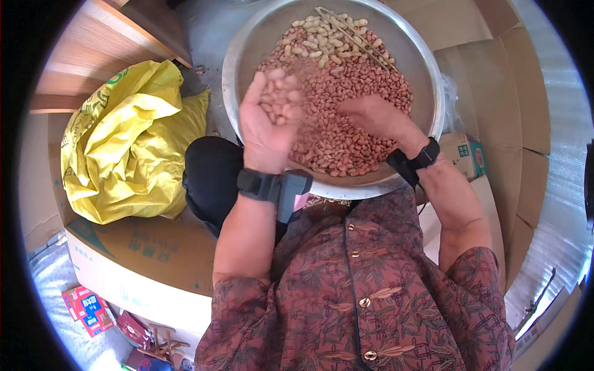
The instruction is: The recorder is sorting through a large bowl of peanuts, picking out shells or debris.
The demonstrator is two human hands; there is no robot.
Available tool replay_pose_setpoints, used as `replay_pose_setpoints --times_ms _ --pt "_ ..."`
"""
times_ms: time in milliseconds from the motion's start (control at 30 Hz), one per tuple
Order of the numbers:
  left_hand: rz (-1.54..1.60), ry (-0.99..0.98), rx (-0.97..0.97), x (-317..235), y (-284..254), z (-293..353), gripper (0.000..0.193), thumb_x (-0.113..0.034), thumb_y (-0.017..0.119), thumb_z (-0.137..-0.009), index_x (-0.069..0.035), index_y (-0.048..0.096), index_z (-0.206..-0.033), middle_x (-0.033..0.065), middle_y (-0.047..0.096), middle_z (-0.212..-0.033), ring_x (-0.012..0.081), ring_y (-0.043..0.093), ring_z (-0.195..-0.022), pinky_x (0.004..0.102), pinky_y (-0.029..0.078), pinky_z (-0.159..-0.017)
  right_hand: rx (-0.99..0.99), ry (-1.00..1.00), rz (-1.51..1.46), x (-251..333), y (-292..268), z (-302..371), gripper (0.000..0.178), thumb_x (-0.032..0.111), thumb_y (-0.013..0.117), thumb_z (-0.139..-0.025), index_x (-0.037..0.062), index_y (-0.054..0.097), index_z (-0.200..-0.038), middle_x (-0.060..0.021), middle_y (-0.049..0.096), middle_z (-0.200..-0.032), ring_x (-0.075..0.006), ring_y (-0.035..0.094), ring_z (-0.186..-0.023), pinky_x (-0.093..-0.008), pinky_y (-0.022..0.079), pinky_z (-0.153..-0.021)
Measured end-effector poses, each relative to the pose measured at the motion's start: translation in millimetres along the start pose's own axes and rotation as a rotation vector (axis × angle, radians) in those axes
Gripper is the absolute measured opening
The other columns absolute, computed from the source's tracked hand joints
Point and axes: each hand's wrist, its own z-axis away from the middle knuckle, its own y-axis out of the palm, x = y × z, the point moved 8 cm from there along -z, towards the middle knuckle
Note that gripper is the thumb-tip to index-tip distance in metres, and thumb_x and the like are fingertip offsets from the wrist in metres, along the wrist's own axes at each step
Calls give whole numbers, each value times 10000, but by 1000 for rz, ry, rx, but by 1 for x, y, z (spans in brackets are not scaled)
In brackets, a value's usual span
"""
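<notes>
Shelled peanuts (346, 142) with reddish skins fill much of a wide metal basin (427, 43). My left hand (269, 133) is turned palm up over the basin's left side, cupping a handful of peanuts (281, 96); its fingertips are smeared by motion. Over the kernels to the right, my right hand (380, 120) stretches its fingers leftward, with nothing visible in them. Whole peanuts in pale shells (325, 37) lie at the far side of the basin. Thin dry sticks (356, 37) rest across them.
A crumpled yellow sack (133, 142) sits to the left on a cardboard box (154, 247). Cardboard sheets (495, 93) stand along the right, beside a small printed carton (464, 154). Wooden furniture (105, 49) is at the far left. A red and blue packet (90, 309) lies lower left.
</notes>
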Motion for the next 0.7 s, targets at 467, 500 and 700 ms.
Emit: replay_pose_setpoints --times_ms 467,500,700 --pt "-30 90 37 -29 9 6 256 -261 436 -898 -36 558 -900 95 577 -800 167 527 -619 210 397 -437 291 33 147 5 69 4 329 -9 531 -679 90 558 -991 -63 509 -989 -258 488 -914 -337 422 -797" --pt "-30 91 37 -29 9 7 256 -261 436 -898 -36 558 -900 95 577 -800 167 527 -619 210 397 -437 270 -130 244 20 65 2 294 4 529 -679 74 565 -962 -66 514 -988 -257 492 -919 -337 423 -796" --pt "-49 104 17 -29 9 6 250 -259 441 -895 -37 556 -891 97 578 -795 164 526 -618 208 392 -433 83 -465 173 54 71 -8 147 64 517 -677 26 580 -805 -75 558 -937 -243 509 -930 -332 418 -797"
